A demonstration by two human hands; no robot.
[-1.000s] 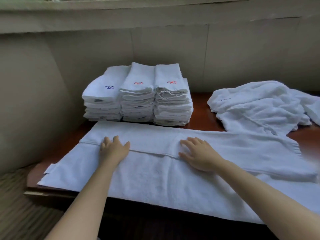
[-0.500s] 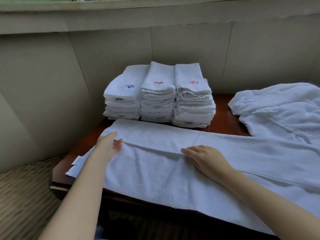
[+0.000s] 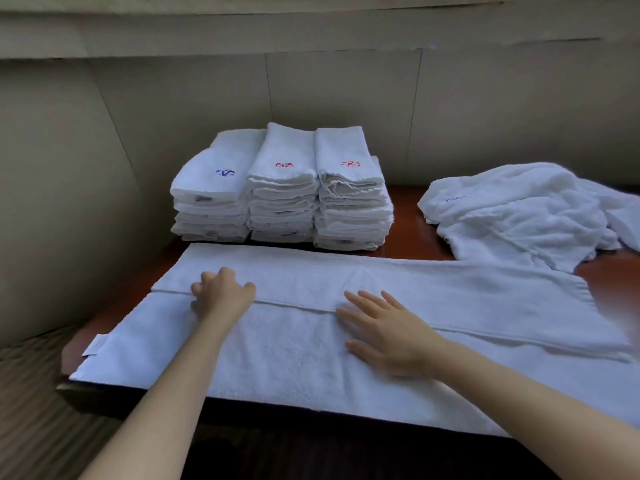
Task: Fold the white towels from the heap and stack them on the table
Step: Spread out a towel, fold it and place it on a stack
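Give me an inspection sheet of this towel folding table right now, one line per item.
Surface: dark wooden table, partly bare.
Job's things: spread towel with its far edge folded over; three folded stacks at the back; unfolded heap at the right.
Clutter: nothing seen.
Hands: left hand with curled fingers on the fold edge; right hand flat, pressing the towel.
Cables: nothing seen.
Surroundings: beige wall panels behind.

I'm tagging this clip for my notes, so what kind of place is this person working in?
Probably a hotel or laundry housekeeping area. Three neat stacks of folded towels with embroidered marks stand against a plain wall, a heap of unfolded towels waits to the right, and both hands smooth another towel on a wooden table.
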